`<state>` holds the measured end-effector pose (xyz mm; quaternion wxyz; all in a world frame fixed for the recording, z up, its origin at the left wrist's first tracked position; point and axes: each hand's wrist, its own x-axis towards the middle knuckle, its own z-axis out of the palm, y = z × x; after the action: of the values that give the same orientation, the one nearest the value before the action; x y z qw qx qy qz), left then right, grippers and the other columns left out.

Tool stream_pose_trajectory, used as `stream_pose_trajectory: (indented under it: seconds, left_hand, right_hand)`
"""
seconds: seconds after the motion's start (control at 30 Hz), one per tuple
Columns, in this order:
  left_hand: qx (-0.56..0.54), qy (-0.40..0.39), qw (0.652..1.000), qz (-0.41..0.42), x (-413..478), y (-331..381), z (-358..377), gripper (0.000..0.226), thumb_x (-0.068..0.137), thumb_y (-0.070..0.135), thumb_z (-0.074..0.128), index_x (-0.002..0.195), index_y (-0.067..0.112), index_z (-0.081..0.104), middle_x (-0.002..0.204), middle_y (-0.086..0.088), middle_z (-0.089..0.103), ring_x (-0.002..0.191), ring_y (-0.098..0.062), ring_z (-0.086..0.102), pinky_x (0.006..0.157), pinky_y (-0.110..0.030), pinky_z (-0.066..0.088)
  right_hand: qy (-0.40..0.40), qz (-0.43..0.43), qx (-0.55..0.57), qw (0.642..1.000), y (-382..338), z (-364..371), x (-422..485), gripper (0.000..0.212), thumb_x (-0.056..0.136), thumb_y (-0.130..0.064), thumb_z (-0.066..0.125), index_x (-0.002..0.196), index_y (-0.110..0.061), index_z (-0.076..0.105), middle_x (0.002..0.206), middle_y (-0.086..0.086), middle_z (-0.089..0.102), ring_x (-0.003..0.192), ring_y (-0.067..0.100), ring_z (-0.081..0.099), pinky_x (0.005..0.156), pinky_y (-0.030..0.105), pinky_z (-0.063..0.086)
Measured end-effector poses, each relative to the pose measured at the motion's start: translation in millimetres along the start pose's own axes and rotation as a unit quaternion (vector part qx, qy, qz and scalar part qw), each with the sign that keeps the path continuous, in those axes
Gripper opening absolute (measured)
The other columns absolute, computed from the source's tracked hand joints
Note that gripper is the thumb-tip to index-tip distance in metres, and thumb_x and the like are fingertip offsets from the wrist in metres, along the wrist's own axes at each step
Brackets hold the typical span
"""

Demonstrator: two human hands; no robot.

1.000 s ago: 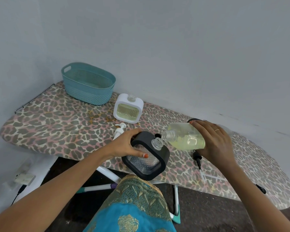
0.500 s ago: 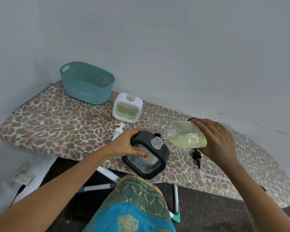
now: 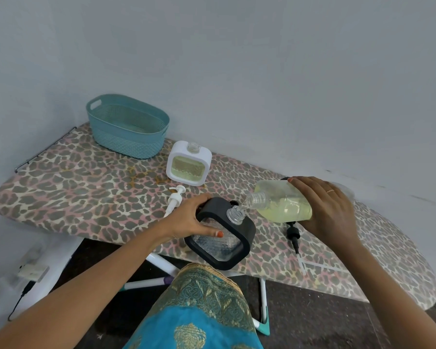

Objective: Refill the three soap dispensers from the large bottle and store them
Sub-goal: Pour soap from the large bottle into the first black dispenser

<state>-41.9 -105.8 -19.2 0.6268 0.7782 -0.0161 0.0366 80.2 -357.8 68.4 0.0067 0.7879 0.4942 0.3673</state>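
My left hand (image 3: 189, 220) grips the black-framed clear dispenser (image 3: 223, 241), tilted at the near edge of the ironing board (image 3: 73, 192). My right hand (image 3: 325, 210) holds the large bottle (image 3: 280, 201) of yellow-green soap on its side, its open neck just above the dispenser's glass neck. A white-framed dispenser (image 3: 188, 163) holding soap stands uncapped behind them. Two loose pumps lie on the board, a white pump (image 3: 174, 199) to the left and a black pump (image 3: 293, 235) to the right. Part of something black shows behind the bottle; what it is cannot be told.
A teal basket (image 3: 126, 127) sits at the far left of the board, against the grey wall. Below the board are its white legs (image 3: 159, 267) and a dark floor. A plug and cable (image 3: 28, 275) lie low on the left.
The large bottle has tilted a little further, its neck now lower and closer over the dispenser's neck. My left hand keeps the black dispenser in the same place.
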Motion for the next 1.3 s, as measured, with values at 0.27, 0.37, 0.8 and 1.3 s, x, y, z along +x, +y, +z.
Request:
stream_pose_trajectory:
  seconds: [0.27,0.37,0.8,1.3]
  left_hand:
    - [-0.017,0.005,1.000,0.009,-3,4,1,0.070,0.042,0.062,0.079,0.100,0.031,0.053,0.093,0.031,0.065,0.092,0.006,0.062,0.081,-0.009,0.046]
    - [-0.018,0.007,1.000,0.006,-4,4,2,0.069,0.043,0.059,0.078,0.101,0.032,0.052,0.092,0.033,0.065,0.092,0.008,0.061,0.080,-0.007,0.045]
    - [-0.019,0.010,1.000,0.015,-3,0,1,0.068,0.045,0.056,0.079,0.103,0.032,0.052,0.102,0.014,0.062,0.095,0.006,0.061,0.084,-0.009,0.045]
    - [-0.017,0.018,0.999,0.024,-1,-3,3,0.075,0.038,0.069,0.076,0.100,0.034,0.052,0.099,0.018,0.060,0.092,0.010,0.060,0.081,-0.006,0.044]
  right_hand:
    - [-0.007,0.005,0.012,1.000,0,-6,3,0.053,0.074,-0.043,0.059,0.118,-0.015,0.048,0.109,0.009,0.068,0.098,0.029,0.066,0.083,0.041,0.051]
    - [-0.006,0.005,0.015,1.000,-1,-7,4,0.056,0.071,-0.039,0.065,0.118,-0.015,0.048,0.109,0.010,0.068,0.097,0.029,0.067,0.082,0.041,0.052]
    - [-0.012,0.009,0.021,1.000,0,-11,6,0.055,0.087,-0.058,0.038,0.118,-0.014,0.049,0.109,0.009,0.068,0.098,0.028,0.066,0.082,0.041,0.051]
    - [-0.024,0.013,0.002,1.000,5,-11,2,0.062,0.067,-0.041,0.070,0.119,-0.016,0.048,0.111,0.009,0.068,0.100,0.029,0.065,0.084,0.041,0.051]
